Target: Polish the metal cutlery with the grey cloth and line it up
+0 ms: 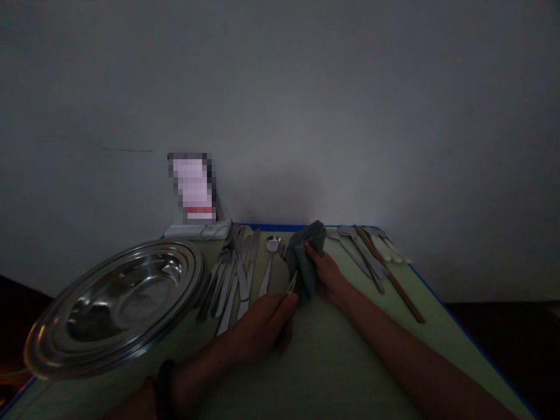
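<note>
My left hand [266, 326], a dark band on its wrist, is closed around a thin, shiny metal utensil [292, 283]. Its tip points up toward the cloth; most of it is hidden in my fingers, so I cannot tell its kind. Fingers of my right hand [326, 271] grip a bunched grey cloth [304, 262], just beyond the utensil. A metal spoon [273, 245] lies left of the cloth, bowl away from me. Farther left, several knives and other cutlery [238, 268] lie in a loose, overlapping group.
Stacked round steel dishes [131, 303] take up the table's left side. A blurred phone [195, 186] leans on the wall behind a white object [199, 229]. On the right lie metal spoons [356, 248], brown chopsticks [396, 286] and white spoons [385, 248]. The green table [332, 367] has blue edging.
</note>
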The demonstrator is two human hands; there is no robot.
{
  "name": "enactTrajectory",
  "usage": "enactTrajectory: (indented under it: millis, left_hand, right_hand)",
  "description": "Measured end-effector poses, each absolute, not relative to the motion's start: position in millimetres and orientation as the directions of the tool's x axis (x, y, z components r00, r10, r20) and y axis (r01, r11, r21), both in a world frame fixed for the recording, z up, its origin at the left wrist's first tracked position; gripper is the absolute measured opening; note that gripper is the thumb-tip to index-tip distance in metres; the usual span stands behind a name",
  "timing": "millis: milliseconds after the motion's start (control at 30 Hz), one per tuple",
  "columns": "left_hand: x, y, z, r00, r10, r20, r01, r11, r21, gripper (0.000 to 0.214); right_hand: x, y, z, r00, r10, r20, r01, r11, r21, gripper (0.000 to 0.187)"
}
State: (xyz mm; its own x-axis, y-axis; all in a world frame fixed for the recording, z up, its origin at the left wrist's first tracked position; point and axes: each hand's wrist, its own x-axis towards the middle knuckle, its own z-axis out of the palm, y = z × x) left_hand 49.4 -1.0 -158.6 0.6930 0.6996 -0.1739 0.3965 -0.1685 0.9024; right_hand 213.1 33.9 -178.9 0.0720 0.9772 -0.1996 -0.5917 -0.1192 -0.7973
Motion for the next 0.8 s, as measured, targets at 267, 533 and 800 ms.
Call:
enactTrajectory:
  millis: [267,533,800]
  left_hand:
    - [44.8,5.5,-170.5,0.769,0.625,-0.134,0.160,0.014,0.987,0.047]
    - [46.7,0.9,-155.3,0.803,0.579,-0.137,0.370,-0.305,0.878,0.035]
    - [55.4,-1.2,-156.6,0.717,0.686,-0.125,0.476,-0.350,0.807,0.035]
  right_hand:
    - [214.1,31.4,-174.7,0.070,0.977,-0.203,-0.629,-0.115,-0.769,0.025]
    - [216.0,32.8,-172.4,0.012,0.965,-0.263,-0.618,-0.200,-0.761,0.032]
    - [217.4,25.6,-174.3,-0.128,0.978,-0.163,-0.544,-0.206,-0.814,0.030]
